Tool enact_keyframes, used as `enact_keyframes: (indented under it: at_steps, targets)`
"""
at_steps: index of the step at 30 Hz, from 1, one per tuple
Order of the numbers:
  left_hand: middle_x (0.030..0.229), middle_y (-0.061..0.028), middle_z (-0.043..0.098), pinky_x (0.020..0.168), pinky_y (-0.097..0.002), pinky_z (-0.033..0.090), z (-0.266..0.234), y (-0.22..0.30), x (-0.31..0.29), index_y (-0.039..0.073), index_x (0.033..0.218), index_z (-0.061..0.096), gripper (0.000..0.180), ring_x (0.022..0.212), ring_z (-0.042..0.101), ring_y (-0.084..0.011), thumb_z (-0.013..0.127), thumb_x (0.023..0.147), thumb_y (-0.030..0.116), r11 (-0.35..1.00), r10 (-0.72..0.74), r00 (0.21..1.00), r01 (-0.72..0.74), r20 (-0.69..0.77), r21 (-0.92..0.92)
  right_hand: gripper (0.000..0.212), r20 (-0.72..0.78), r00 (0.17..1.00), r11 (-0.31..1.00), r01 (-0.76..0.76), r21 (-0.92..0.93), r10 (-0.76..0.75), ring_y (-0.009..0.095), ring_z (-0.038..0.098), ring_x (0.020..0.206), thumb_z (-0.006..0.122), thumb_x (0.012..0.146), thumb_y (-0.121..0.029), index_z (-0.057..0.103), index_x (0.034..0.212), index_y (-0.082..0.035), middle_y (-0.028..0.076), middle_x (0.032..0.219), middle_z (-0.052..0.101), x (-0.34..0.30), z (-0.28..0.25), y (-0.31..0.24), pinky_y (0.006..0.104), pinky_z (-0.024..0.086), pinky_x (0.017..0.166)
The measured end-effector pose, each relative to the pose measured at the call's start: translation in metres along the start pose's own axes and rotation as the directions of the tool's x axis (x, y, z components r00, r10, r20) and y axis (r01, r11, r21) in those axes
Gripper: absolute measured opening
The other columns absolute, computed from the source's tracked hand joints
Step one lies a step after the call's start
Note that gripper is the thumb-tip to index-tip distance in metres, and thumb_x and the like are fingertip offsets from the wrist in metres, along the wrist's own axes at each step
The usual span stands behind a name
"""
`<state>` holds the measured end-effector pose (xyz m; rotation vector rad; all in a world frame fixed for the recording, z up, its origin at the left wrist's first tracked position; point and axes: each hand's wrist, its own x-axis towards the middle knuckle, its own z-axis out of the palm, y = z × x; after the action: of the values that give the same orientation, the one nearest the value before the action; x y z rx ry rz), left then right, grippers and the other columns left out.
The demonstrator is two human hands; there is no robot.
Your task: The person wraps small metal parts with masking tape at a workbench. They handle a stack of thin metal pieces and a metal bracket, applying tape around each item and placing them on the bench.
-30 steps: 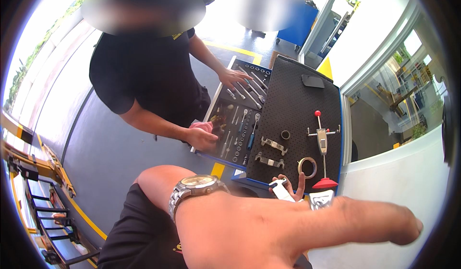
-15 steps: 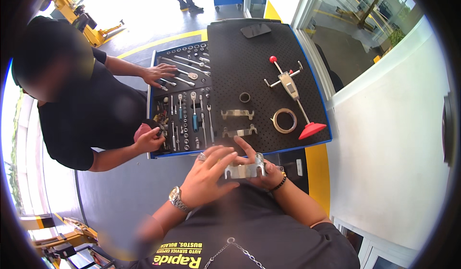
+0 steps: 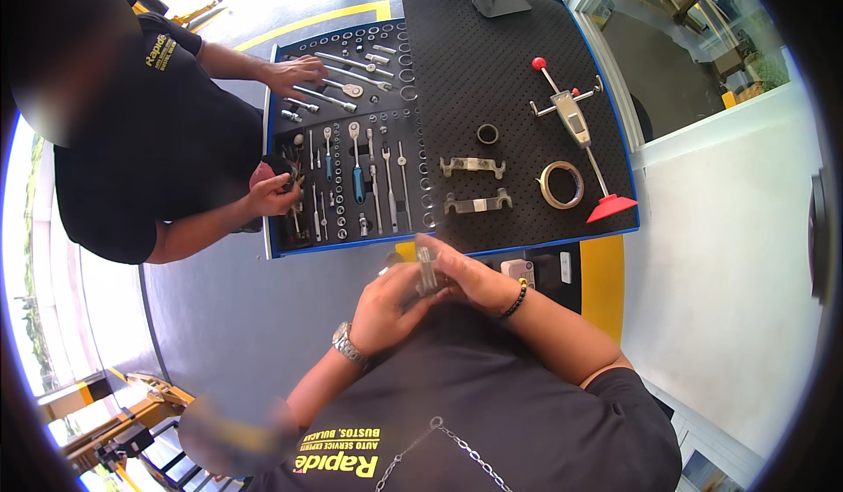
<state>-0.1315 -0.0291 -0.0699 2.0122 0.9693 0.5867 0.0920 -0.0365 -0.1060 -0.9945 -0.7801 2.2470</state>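
Note:
In front of my chest my two hands meet around a metal bracket (image 3: 427, 266), turned so that it shows narrow. My left hand (image 3: 386, 303), watch at the wrist, is closed with its thumb and fingers against the bracket. My right hand (image 3: 477, 278), beaded bracelet at the wrist, grips its other side, with several fingers hidden. Beyond them on the black perforated mat lie two similar brackets, a nearer one (image 3: 479, 202) and a farther one (image 3: 473, 168). A dark ring (image 3: 487, 133) sits just past these.
A tape roll (image 3: 560, 184) and a red-ended measuring tool (image 3: 572, 121) lie on the mat's right; a phone (image 3: 501, 5) is at the back. At left, an open drawer (image 3: 351, 244) holds sockets and ratchets. A co-worker (image 3: 167, 141) reaches over it with both hands.
The bracket has turned from lying broadside to narrow, and my hands have closed together around it. My left fingers, spread before, are now curled. The view has shifted, showing the cart higher.

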Motion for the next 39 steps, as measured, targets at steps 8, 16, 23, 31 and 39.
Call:
enact_keyframes:
  at_steps: [8,16,23,31,39]
  targets:
    - [0.142,-0.016,0.062,0.114,-0.0535,0.047,-0.024,-0.068,-0.03,0.002,0.15,0.051,0.056,0.131,0.062,-0.0358,0.072,0.098,0.01,0.21,-0.171,0.97,0.206,0.172,-0.956,0.048,-0.141,0.652,-0.04,-0.254,-0.966,-0.745,0.036,0.062,0.118,0.078,0.088,-0.024,0.066,0.13,-0.005,0.014,0.131,0.062,0.003,-0.044,-0.054,0.0476,0.051,0.101]
    - [0.135,-0.014,0.065,0.112,-0.0538,0.047,-0.032,-0.069,-0.015,0.004,0.153,0.048,0.061,0.127,0.063,-0.037,0.071,0.098,0.015,-0.062,-0.121,0.981,0.144,0.151,-0.988,0.033,-0.055,0.796,-0.265,-0.264,-0.927,-0.603,0.027,0.059,0.122,0.084,0.081,-0.02,0.074,0.113,-0.015,0.003,0.124,0.064,0.007,-0.086,-0.044,0.0461,0.043,0.103]
    - [0.141,-0.0151,0.062,0.11,-0.0516,0.049,0.01,-0.052,0.005,0.006,0.156,0.045,0.055,0.131,0.061,-0.0336,0.062,0.104,0.011,-0.025,-0.327,0.944,0.037,0.043,-0.999,0.033,0.186,0.785,-0.398,-0.083,-0.914,-0.59,0.025,0.061,0.116,0.082,0.084,-0.021,0.07,0.113,-0.012,0.003,0.113,0.065,0.012,-0.109,-0.042,0.0482,0.04,0.105]
    - [0.148,-0.0164,0.057,0.111,-0.0522,0.048,0.058,-0.037,0.024,0.006,0.157,0.042,0.054,0.138,0.056,-0.0333,0.058,0.106,0.009,0.037,-0.505,0.863,0.026,0.004,-0.999,0.03,-0.008,0.828,0.326,0.211,-0.921,-0.561,0.029,0.067,0.099,0.077,0.089,-0.016,0.07,0.111,0.002,0.011,0.107,0.068,0.006,-0.098,-0.071,0.0387,0.052,0.087]
    - [0.15,-0.0103,0.055,0.118,-0.0513,0.039,0.093,-0.011,0.057,0.007,0.157,0.042,0.063,0.14,0.051,-0.027,0.069,0.102,0.02,0.053,-0.444,0.895,-0.024,-0.045,-0.998,0.028,0.222,0.706,0.034,0.33,-0.944,-0.673,0.027,0.068,0.096,0.078,0.083,-0.02,0.072,0.106,-0.005,0.008,0.103,0.07,-0.001,-0.056,-0.07,0.0416,0.048,0.085]
